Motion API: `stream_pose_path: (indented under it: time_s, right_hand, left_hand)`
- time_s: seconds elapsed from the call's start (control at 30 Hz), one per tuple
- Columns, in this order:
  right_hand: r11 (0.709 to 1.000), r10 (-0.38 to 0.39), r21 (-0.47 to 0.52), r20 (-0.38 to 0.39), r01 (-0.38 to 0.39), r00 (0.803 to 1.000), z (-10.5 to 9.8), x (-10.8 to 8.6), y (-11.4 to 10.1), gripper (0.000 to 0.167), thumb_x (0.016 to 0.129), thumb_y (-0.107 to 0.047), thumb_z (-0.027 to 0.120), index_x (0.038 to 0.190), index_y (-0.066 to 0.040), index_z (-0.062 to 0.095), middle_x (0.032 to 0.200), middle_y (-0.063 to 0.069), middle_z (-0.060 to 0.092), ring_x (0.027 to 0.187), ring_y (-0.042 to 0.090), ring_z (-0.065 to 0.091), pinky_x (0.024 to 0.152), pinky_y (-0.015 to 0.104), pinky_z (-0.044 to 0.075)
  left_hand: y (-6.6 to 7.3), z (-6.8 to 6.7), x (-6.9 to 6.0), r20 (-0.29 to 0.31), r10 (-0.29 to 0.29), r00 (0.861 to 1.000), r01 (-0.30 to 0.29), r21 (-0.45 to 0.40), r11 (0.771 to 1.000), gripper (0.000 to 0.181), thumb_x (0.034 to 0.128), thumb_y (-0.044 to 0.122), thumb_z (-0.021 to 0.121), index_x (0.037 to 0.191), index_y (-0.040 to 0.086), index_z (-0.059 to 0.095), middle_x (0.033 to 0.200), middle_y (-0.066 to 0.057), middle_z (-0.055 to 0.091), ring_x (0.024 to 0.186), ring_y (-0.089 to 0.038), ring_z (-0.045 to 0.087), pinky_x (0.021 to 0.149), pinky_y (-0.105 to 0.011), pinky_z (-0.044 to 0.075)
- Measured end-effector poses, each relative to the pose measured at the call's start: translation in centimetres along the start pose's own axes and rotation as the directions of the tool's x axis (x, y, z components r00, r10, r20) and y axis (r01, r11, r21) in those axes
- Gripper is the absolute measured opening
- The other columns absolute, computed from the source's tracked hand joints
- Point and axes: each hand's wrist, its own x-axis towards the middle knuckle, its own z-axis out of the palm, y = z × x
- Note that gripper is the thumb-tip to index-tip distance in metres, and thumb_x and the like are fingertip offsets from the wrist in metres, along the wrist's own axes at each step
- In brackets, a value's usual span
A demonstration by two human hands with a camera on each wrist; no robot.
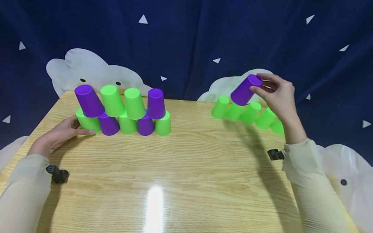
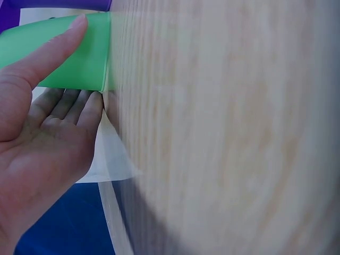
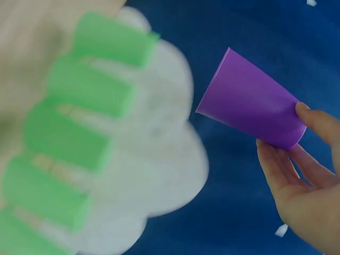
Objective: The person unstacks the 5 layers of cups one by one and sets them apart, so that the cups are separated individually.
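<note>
On the left of the table, an upside-down row of green and purple cups bears a second row, ending in a purple cup [image 1: 156, 103]. My left hand [image 1: 64, 131] holds the bottom row's leftmost green cup [image 2: 64, 58], thumb across its front and fingertips at its far side. Up on the right, my right hand [image 1: 278, 97] grips a purple cup [image 3: 252, 101] near its base between thumb and fingers. That cup is tilted in the air, its mouth pointing down and left. Below and behind it stands a row of several upside-down green cups [image 1: 250, 113].
The wooden table [image 1: 188, 157] reaches back to a dark blue curtain [image 1: 177, 34] with white cloud shapes. A small black device [image 1: 58, 174] sits on the left wrist, and another black device [image 1: 275, 154] on the right.
</note>
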Motion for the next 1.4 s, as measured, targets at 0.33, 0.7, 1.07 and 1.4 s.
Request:
stream_pose_path:
  time_s: [0.33, 0.7, 1.07, 1.4]
  right_hand:
    - [0.975, 0.107, -0.187, -0.098, -0.124, 0.989, -5.5, -4.1, 7.4, 0.051, 0.086, -0.019, 0.078, 0.129, 0.003, 0.062, 0.102, -0.014, 0.064, 0.085, -0.015, 0.058, 0.080, 0.002, 0.044]
    - [0.888, 0.255, -0.368, -0.101, -0.274, 0.962, -8.5, -7.9, 13.5, 0.059, 0.088, -0.034, 0.075, 0.132, 0.003, 0.059, 0.104, -0.005, 0.067, 0.077, -0.021, 0.047, 0.095, 0.015, 0.037]
    - [0.833, 0.340, -0.429, -0.103, -0.350, 0.935, -9.3, -8.8, 15.6, 0.061, 0.091, -0.035, 0.070, 0.136, 0.005, 0.054, 0.126, 0.032, 0.058, 0.074, -0.022, 0.040, 0.078, 0.010, 0.041]
    - [0.846, 0.343, -0.398, -0.101, -0.354, 0.934, -8.9, -8.8, 15.6, 0.064, 0.091, -0.035, 0.070, 0.138, 0.004, 0.051, 0.130, 0.032, 0.055, 0.083, -0.020, 0.047, 0.085, 0.004, 0.037]
  left_hand:
    - [-0.3, 0.0, 0.1, -0.007, -0.003, 1.000, 0.004, 0.004, 1.000, 0.096, 0.0921, 0.029, 0.071, 0.157, 0.004, 0.005, 0.158, -0.030, 0.010, 0.143, -0.050, 0.008, 0.112, -0.066, 0.011]
    - [-0.1, 0.2, 0.4, -0.005, 0.010, 1.000, -0.010, -0.019, 1.000, 0.095, 0.0912, 0.027, 0.072, 0.157, 0.003, 0.008, 0.158, -0.028, 0.014, 0.144, -0.048, 0.010, 0.114, -0.063, 0.013]
    - [0.0, 0.1, 0.0, -0.006, 0.005, 1.000, -0.005, -0.033, 0.999, 0.095, 0.0913, 0.026, 0.072, 0.157, 0.003, 0.007, 0.158, -0.028, 0.013, 0.144, -0.047, 0.010, 0.114, -0.063, 0.011]
    - [-0.1, -0.1, -0.2, -0.008, 0.006, 1.000, -0.006, -0.032, 0.999, 0.094, 0.0914, 0.026, 0.072, 0.156, 0.002, 0.008, 0.157, -0.028, 0.016, 0.144, -0.047, 0.011, 0.114, -0.062, 0.013]
